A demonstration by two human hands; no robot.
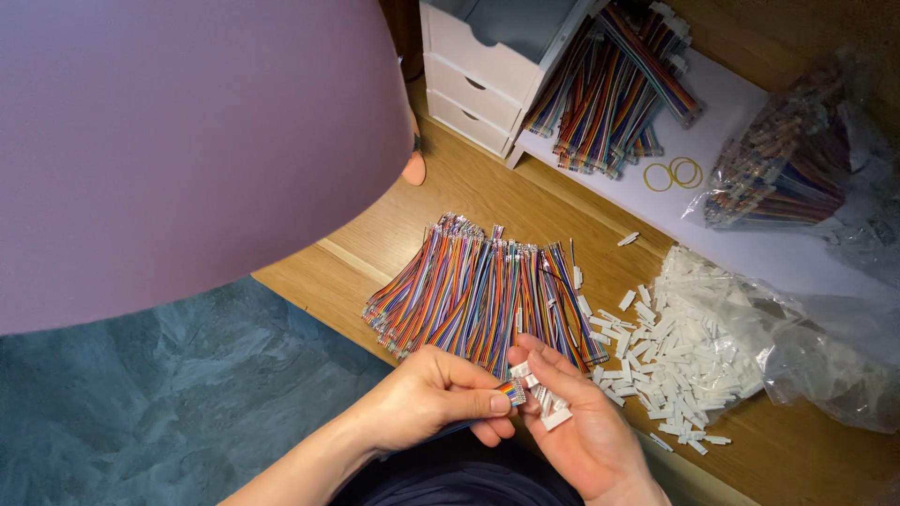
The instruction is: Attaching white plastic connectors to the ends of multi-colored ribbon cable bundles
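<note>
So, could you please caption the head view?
Left hand and right hand join a rainbow ribbon cable to a white connector.

We see a fan of wires (478,290) lying on the desk (469,192), with a heap of plugs (670,351) just to its right, spilling from a bag (816,361). Behind them, a drawer unit (478,70) stands left of more wire bundles (614,89), two rubber bands (673,173) and another bag of wires (787,164).
</note>
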